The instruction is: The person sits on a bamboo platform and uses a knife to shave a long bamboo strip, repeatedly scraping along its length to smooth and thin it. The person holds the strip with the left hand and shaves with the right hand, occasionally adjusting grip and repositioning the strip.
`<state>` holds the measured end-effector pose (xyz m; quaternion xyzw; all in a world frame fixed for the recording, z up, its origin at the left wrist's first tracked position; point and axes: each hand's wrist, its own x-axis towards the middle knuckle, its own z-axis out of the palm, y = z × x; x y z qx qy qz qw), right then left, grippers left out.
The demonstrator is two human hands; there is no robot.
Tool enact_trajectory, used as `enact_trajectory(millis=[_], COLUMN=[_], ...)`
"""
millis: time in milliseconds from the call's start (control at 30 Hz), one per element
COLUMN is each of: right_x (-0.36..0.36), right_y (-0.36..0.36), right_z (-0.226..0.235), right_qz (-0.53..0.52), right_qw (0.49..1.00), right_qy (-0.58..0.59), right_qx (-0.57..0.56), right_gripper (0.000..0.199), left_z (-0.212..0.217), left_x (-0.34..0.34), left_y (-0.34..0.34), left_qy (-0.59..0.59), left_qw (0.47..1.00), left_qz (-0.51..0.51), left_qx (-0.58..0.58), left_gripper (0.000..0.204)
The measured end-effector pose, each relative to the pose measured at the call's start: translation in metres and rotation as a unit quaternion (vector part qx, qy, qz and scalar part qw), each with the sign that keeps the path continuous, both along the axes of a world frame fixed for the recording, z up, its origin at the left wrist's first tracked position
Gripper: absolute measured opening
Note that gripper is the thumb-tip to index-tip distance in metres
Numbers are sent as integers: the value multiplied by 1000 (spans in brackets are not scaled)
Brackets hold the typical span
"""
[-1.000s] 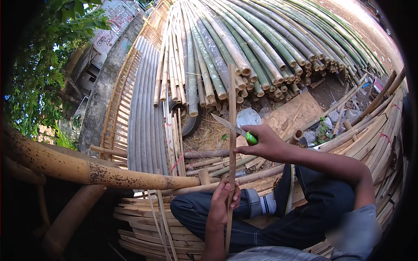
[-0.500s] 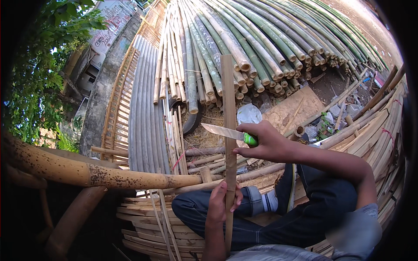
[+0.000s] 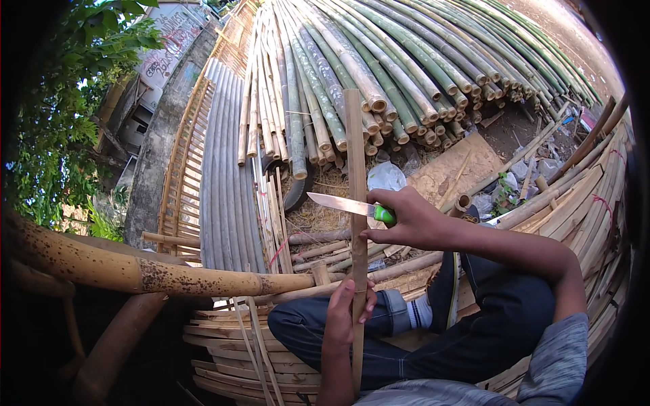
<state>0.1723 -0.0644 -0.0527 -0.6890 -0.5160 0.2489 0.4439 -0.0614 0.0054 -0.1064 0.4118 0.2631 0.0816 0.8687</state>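
Observation:
My left hand [image 3: 348, 312] is closed round the lower part of a long, flat bamboo slat [image 3: 355, 179], which stands nearly upright in front of me. In my right hand [image 3: 410, 220] is a knife [image 3: 342, 204] with a green handle, mostly covered by my fingers. Its blade points left and lies across the slat at about mid-height. The thumb of that hand presses against the slat's right edge, just below the blade. The slat's lower end reaches down over my lap.
A thick bamboo pole [image 3: 196, 279] runs across the left at knee height. Stacked bamboo poles [image 3: 379, 74] fill the back. Split bamboo strips [image 3: 575, 203] lie at my right, and more strips [image 3: 237, 338] lie under my legs. A corrugated sheet [image 3: 227, 176] and a tyre [image 3: 298, 193] are beyond.
Hardly anything differs. The knife and my right hand have shifted very slightly left along with the slat's view; both grips stay the same.

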Motion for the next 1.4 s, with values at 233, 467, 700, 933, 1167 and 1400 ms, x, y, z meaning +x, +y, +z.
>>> enact_trajectory(millis=[233,467,700,933,1167,1400], right_x=[1,-3,0,0,1,-1], right_y=[0,1,1,-1,-1,0], right_z=[-5,-1,-6,-3,-5,-15], right_qz=[4,-4,2,3,33,36], right_qw=[1000,1000,1000,1000,996,988], right_qy=[8,13,16,13,-41,-123], right_qx=[-2,-13,-3,21,71,90], right_gripper=[48,47,46,39,27,27], left_z=[-1,0,0,-1,-6,-10], left_x=[1,3,4,3,1,3], left_y=[-1,-1,0,1,5,3], left_qy=[5,-1,-2,-1,2,3], left_qw=[1000,1000,1000,1000,1000,1000], left_qz=[5,7,7,2,8,3], left_qx=[1,-4,-9,-8,-14,-9], left_gripper=[40,41,42,43,43,43])
